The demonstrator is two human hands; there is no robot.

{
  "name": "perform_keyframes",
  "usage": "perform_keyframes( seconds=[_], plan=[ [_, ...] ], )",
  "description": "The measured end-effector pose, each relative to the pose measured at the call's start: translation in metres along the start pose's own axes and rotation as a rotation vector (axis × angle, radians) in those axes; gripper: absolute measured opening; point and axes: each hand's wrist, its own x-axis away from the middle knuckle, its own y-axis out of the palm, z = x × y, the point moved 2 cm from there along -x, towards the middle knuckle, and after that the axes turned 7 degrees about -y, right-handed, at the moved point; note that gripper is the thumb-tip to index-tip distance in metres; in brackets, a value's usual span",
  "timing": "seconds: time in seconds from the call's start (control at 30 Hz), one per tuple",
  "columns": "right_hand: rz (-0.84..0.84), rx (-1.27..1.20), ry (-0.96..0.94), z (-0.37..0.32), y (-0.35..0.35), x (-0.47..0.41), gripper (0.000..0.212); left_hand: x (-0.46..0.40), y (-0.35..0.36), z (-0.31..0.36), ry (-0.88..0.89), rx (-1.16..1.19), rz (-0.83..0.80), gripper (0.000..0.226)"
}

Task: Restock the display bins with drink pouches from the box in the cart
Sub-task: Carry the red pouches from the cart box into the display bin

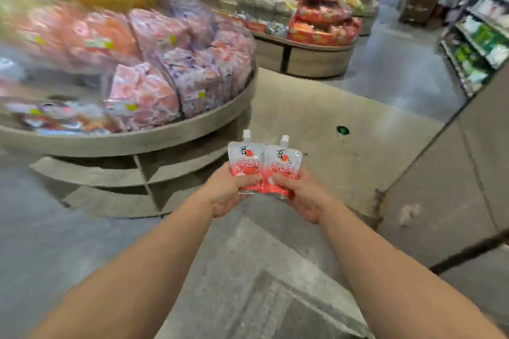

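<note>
Red-white pouches (264, 165) in both hands; round display bins (165, 132) left.

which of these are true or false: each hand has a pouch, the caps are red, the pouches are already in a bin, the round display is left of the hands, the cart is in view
1. Each hand holds a drink pouch. True: the left hand grips the left pouch and the right hand grips the right pouch.
2. The spout caps are red. False: both are white.
3. The pouches already lie in a bin. False: they are held upright, side by side, above the floor.
4. The round display stand is left of the hands. True.
5. The cart is in view. False: no cart or box shows.
</note>
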Motion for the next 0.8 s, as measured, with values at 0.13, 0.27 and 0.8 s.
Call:
perform_keyframes(
  seconds=[0.13, 0.27, 0.8],
  plan=[
    [-0.293, -0.050, -0.001, 0.005, 0.206, -0.091, 0.038, 0.061, -0.186, 0.068, 0.095, 0.083, 0.202, 0.031],
    [-0.623, -0.078, 0.056, 0.015, 0.388, -0.139, 0.041, 0.139, -0.345, 0.118, 0.173, 0.084, 0.366, 0.064],
    [-0.948, 0.027, 0.158, 0.054, 0.729, -0.362, 0.032, 0.158, -0.656, 0.227, 0.389, 0.177, 0.701, 0.042]
  ],
)
